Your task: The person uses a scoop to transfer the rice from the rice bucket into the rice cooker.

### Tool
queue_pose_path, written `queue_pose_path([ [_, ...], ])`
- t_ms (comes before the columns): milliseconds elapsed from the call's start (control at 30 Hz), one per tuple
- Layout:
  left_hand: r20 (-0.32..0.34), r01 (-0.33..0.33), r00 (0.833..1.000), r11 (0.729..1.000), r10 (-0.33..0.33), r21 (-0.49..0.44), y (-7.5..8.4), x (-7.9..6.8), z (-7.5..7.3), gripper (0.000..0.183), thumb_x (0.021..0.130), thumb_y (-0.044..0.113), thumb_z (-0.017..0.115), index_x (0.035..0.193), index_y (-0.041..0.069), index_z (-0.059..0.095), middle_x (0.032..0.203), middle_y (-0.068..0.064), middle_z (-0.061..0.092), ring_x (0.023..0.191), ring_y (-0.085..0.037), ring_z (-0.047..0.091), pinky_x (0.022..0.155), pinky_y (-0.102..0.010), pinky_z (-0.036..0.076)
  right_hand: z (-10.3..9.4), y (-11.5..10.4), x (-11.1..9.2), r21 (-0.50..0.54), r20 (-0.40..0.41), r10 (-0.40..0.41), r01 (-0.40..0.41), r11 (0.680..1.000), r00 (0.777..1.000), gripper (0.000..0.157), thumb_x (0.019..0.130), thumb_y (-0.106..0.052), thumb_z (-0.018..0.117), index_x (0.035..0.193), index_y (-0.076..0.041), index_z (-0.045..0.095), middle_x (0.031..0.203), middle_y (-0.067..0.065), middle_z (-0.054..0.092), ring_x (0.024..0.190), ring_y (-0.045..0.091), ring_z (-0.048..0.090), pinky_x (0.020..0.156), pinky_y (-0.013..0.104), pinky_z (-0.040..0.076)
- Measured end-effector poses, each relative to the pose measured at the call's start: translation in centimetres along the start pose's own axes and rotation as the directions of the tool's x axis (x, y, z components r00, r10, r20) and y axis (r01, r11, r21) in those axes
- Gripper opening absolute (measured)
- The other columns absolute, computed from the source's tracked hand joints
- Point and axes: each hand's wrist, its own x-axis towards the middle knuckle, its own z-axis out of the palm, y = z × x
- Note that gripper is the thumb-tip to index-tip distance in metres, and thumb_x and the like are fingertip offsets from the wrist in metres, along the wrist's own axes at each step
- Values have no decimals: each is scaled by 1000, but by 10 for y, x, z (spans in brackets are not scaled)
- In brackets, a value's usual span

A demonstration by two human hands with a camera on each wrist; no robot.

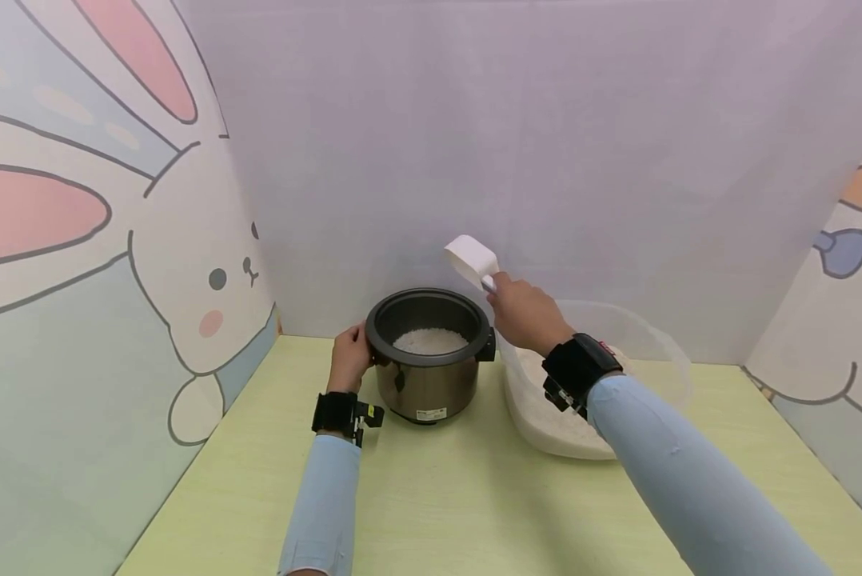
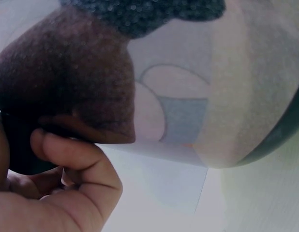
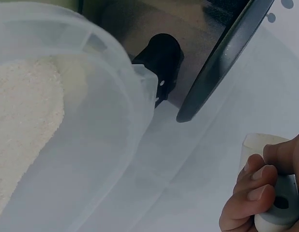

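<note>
A dark rice cooker (image 1: 427,390) stands lidless on the table, with white rice (image 1: 431,342) in its pot. My left hand (image 1: 349,358) grips the black handle (image 2: 26,150) on the cooker's left side, its fingers curled round it. In my right hand (image 1: 528,314) is the handle of a white measuring scoop (image 1: 472,258), raised above the cooker's right rim and tilted. What the scoop contains, if anything, cannot be seen. Right of the cooker, partly behind my right forearm, sits a translucent tub (image 1: 520,416) with rice (image 3: 23,111) in it.
Pale yellow-green wood grain covers the table (image 1: 431,496). A plain light curtain (image 1: 373,160) rises behind the cooker and tub. Cartoon-printed panels flank the table, the left one (image 1: 179,320) with a rabbit. The cooker's right handle (image 3: 161,63) is close to the tub's rim.
</note>
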Motion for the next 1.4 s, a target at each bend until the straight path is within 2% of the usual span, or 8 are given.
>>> queue_pose_path([
  [233,2,-10,1000,1000,10,-12,-2,2,0,41,111,31,48,123,-1,69,86,-10,59,69,-14,59,63,-28,54,-3,25,-7,22,-14,13,-13,1000,1000,31,109,-12,47,131,9,48,96,23,67,69,30,63,60,44,47],
  [400,-3,-5,1000,1000,5,-26,-2,3,-2,39,110,31,49,120,0,70,81,-7,57,67,-14,59,61,-26,54,-7,48,-19,20,-5,30,-30,999,1000,33,109,-12,45,132,11,46,96,25,65,68,30,61,60,43,45],
  [533,-3,-13,1000,1000,13,-7,0,2,-4,40,111,31,47,119,-1,70,76,-4,54,65,-12,56,61,-26,52,-11,71,-29,8,0,64,-64,998,998,30,108,-11,44,128,11,47,96,26,64,67,31,59,60,43,43],
  [700,-5,2,1000,1000,-2,-11,1,2,-5,42,111,32,46,121,-2,69,82,-7,57,68,-13,58,63,-27,53,-16,95,-39,-34,46,123,-122,992,991,28,107,-11,45,122,12,50,92,23,64,67,29,58,59,43,43],
  [967,-5,24,1000,1000,-24,-20,3,2,-7,42,111,32,47,122,-2,68,87,-9,59,69,-13,60,63,-26,54,-21,115,-53,-86,168,169,-156,984,971,27,104,-9,47,116,14,56,92,24,66,68,29,59,61,44,44],
  [1067,-6,17,1000,1000,-17,-20,2,3,-8,42,111,32,47,120,-2,69,86,-9,59,68,-14,59,64,-30,55,-22,119,-57,-105,220,174,-154,982,960,26,103,-8,48,113,13,60,86,19,65,66,26,56,61,43,43],
  [1233,-5,20,1000,1000,-20,-20,1,4,-9,42,111,33,47,119,-2,69,85,-8,58,68,-14,59,67,-33,55,-22,122,-62,-134,308,216,-183,974,927,22,101,-5,48,107,10,62,76,11,57,62,24,47,61,41,38],
  [1400,-8,27,1000,1000,-27,-14,0,5,-8,43,111,33,47,119,-3,68,85,-8,58,68,-13,58,63,-28,54,-20,131,-70,-179,337,250,-199,963,908,17,100,-1,47,102,8,62,76,11,56,64,25,46,63,43,36],
])
